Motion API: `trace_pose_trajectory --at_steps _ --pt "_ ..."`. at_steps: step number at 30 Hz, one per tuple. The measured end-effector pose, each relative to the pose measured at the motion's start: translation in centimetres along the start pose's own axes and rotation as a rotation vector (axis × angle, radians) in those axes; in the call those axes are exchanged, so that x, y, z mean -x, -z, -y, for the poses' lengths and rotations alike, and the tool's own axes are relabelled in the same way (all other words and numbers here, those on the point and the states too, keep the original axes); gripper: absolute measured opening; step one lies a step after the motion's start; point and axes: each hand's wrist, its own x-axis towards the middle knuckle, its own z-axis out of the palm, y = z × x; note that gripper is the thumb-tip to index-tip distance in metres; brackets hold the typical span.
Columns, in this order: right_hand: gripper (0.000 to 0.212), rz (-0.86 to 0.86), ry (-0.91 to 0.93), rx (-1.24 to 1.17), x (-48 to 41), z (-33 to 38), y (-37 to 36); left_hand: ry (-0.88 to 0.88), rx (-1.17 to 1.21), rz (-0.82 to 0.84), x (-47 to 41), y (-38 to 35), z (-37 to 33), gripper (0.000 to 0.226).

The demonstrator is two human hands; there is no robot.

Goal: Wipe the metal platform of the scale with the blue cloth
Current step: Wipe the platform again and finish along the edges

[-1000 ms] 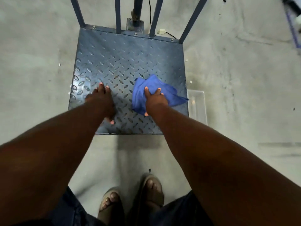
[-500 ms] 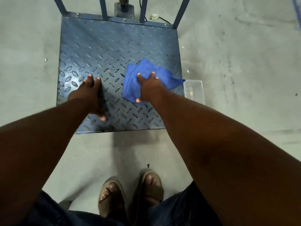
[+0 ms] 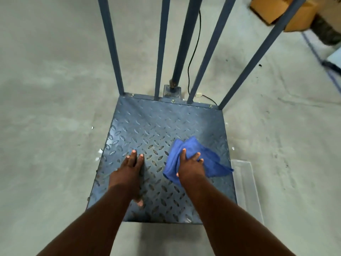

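right hand [image 3: 190,168] flat on blue cloth [image 3: 208,161]

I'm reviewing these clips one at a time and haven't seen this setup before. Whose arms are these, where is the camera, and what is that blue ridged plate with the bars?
There is no robot here. A person wears a wide-angle camera on the head, so the one view looks forward and down along both forearms to the floor.

The blue ridged plate is the metal platform of a floor scale, with a raised diamond pattern. The upright bars at its far edge form a rail, and a round post stands behind it with a black cable running beside it.

The left hand rests flat on the platform, fingers straight, holding nothing. The right hand presses a crumpled blue cloth against the platform's right side.

A clear plastic bin sits on the concrete floor beside the platform's right edge, and cardboard boxes lie at the top right.
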Motion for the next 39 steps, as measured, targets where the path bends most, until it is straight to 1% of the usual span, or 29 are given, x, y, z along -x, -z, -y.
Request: trace_pose_trajectory --at_steps 2,5,7,9,11,14,16,18,20,22,23,24,26,27,29,31,32,33,34,36,38,39 --pt "0.106 0.018 0.023 0.047 0.7 0.1 0.4 -0.006 0.014 -0.004 -0.1 0.2 0.0 0.167" --pt "0.11 0.038 0.018 0.036 0.6 0.5 1.0 -0.006 0.023 -0.013 -0.2 0.3 0.1 0.165" --pt "0.111 0.04 0.033 0.063 0.2 0.6 0.9 -0.006 0.018 -0.016 -0.4 0.1 0.3 0.164" --pt "0.107 0.032 0.044 0.093 0.4 0.6 0.7 -0.008 0.025 -0.015 -0.4 -0.1 0.4 0.165" --pt "0.1 0.021 0.092 0.148 0.8 0.6 0.5 -0.008 0.038 -0.017 -0.5 -0.1 0.4 0.165" --pt "0.106 0.067 0.178 0.249 1.2 0.4 0.5 -0.021 0.042 -0.034 -0.4 -0.2 0.4 0.165" --pt "0.108 0.051 0.221 0.291 1.1 -0.6 1.4 -0.029 0.049 -0.05 -0.2 -0.2 0.4 0.163" --pt "0.1 -0.008 0.225 0.283 0.8 -2.4 2.9 -0.037 0.046 -0.066 -0.3 -0.2 0.5 0.16" --pt "0.088 -0.091 0.194 0.191 0.2 -4.6 3.6 -0.043 0.042 -0.067 -0.5 -0.3 0.4 0.161" --pt "0.098 -0.135 0.147 0.153 -1.2 -5.4 3.3 -0.043 0.045 -0.078 -0.5 -0.4 0.5 0.162" --pt "0.098 -0.133 0.136 0.19 -1.9 -5.1 3.0 -0.043 0.046 -0.079 -0.5 -0.4 0.5 0.162" --pt "0.099 -0.119 0.137 0.23 -2.2 -4.5 2.6 -0.043 0.044 -0.077 -0.5 -0.4 0.5 0.162" --pt "0.107 -0.053 0.136 0.246 -1.6 -2.3 1.9 -0.047 0.039 -0.078 -0.7 -0.5 0.6 0.162" --pt "0.111 -0.025 0.171 0.239 -0.6 -0.8 1.5 -0.052 0.037 -0.081 -0.7 -0.6 0.6 0.163" --pt "0.114 -0.004 0.329 0.25 1.5 1.6 0.1 -0.072 0.04 -0.093 -0.6 -0.6 0.8 0.163" --pt "0.115 -0.028 0.499 0.269 2.3 1.8 -1.2 -0.09 0.033 -0.102 -0.6 -0.5 0.9 0.162" --pt "0.114 -0.054 0.53 0.256 2.1 0.9 -1.1 -0.094 0.026 -0.099 -0.6 -0.5 0.9 0.163" --pt "0.114 -0.084 0.509 0.239 1.4 -0.6 -0.5 -0.096 0.02 -0.095 -0.6 -0.5 0.9 0.164" --pt "0.114 -0.113 0.446 0.214 0.6 -2.3 0.4 -0.096 0.016 -0.095 -0.6 -0.5 0.9 0.165" --pt "0.115 -0.144 0.263 0.156 -1.0 -5.2 2.5 -0.096 0.013 -0.101 -0.5 -0.3 0.7 0.165" --pt "0.119 -0.16 0.133 0.175 -2.2 -6.0 3.9 -0.093 0.013 -0.104 -0.5 -0.3 0.7 0.165" --pt "0.121 -0.175 0.107 0.192 -2.6 -5.6 4.3 -0.088 0.006 -0.1 -0.6 -0.4 0.7 0.165"
